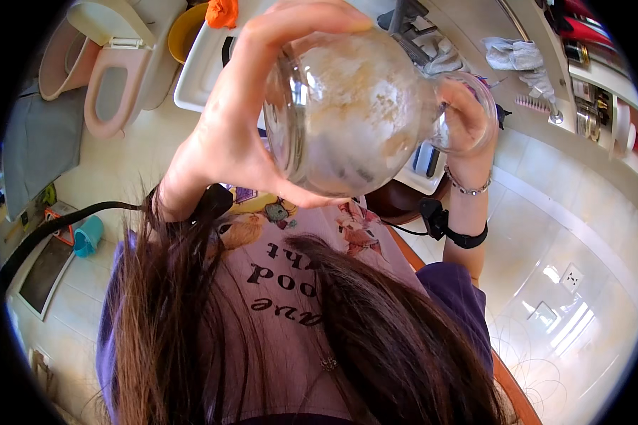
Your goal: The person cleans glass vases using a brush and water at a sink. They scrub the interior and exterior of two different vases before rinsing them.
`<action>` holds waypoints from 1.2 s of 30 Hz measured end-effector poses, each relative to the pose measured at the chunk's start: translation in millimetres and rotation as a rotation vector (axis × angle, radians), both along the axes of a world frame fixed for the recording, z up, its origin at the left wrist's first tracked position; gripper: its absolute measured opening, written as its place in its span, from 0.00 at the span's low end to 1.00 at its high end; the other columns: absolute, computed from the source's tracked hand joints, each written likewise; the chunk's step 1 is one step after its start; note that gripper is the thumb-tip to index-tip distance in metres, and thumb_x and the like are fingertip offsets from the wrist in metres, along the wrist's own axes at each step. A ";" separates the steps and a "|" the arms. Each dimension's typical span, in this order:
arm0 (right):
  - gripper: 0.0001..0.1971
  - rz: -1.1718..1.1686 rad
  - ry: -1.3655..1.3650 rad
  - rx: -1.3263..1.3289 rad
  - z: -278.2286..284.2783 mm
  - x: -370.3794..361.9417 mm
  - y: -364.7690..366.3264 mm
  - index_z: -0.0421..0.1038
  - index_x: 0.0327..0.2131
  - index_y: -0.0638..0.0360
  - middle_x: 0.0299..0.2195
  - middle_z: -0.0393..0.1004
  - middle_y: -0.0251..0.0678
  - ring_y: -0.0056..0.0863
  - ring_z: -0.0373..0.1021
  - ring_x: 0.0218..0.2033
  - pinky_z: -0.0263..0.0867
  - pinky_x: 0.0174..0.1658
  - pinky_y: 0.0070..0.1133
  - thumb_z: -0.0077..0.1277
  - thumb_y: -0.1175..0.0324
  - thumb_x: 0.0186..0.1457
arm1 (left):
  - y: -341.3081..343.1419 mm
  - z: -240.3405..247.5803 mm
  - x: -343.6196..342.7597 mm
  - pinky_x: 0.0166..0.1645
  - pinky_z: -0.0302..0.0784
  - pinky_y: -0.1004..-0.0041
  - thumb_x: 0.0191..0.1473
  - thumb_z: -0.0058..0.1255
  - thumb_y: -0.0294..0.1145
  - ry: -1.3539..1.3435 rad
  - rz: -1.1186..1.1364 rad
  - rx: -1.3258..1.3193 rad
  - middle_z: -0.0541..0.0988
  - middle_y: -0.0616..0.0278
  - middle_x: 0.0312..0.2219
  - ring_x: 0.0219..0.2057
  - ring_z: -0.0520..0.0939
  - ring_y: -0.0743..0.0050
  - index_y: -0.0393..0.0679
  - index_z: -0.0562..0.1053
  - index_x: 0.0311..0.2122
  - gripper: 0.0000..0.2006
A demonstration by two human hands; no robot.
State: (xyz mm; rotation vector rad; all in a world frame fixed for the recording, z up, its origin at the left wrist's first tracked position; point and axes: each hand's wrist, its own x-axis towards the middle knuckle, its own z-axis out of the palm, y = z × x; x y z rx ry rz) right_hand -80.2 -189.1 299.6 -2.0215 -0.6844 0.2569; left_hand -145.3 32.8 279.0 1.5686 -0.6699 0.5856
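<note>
The jar (347,113) is clear glass with pale tan smears inside. The shirt (298,283) is pink with cartoon pictures — dark letters too. The sleeves (454,283) are purple. The potty seat (113,85) is pink, the bowl (184,32) yellow — the floor (560,234) shiny cream.

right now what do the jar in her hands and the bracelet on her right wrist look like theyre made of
Jar: seems clear glass, glossy; the hands show through it and highlights glint on its wall, clouded by pale residue inside. Bracelet: looks like silvery metal links or beads, shiny; too small to be sure.
</note>
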 end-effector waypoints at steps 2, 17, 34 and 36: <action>0.07 0.003 -0.112 -0.060 3.6 0.3 -1.0 0.69 0.25 0.64 0.23 0.68 0.34 0.21 0.64 0.25 0.59 0.30 0.14 0.43 0.71 0.45 | -0.7 -0.8 0.3 0.43 0.64 0.62 0.18 0.65 0.43 -0.001 0.003 0.004 0.59 0.42 0.42 0.45 0.63 0.53 0.39 0.48 0.48 0.50; 0.10 0.085 -0.141 -0.095 37.3 -13.7 -1.7 0.70 0.24 0.64 0.20 0.69 0.35 0.20 0.64 0.21 0.57 0.25 0.13 0.41 0.82 0.32 | -6.7 -9.9 4.5 0.41 0.66 0.67 0.14 0.64 0.52 0.074 -0.066 -0.157 0.60 0.42 0.42 0.42 0.65 0.59 0.44 0.47 0.48 0.53; 0.06 0.104 -0.072 0.038 35.9 0.2 -13.6 0.69 0.25 0.70 0.22 0.69 0.37 0.22 0.65 0.22 0.61 0.27 0.15 0.44 0.76 0.43 | -6.4 -16.3 3.9 0.39 0.68 0.69 0.30 0.60 0.39 0.083 -0.075 -0.180 0.60 0.42 0.42 0.41 0.66 0.60 0.50 0.50 0.46 0.38; 0.06 0.046 -0.001 0.106 36.0 2.6 -16.0 0.69 0.24 0.70 0.22 0.69 0.38 0.22 0.64 0.22 0.60 0.26 0.15 0.43 0.77 0.43 | -6.2 -22.5 3.5 0.38 0.68 0.70 0.29 0.61 0.41 0.084 -0.067 -0.223 0.60 0.41 0.41 0.41 0.66 0.60 0.50 0.50 0.46 0.39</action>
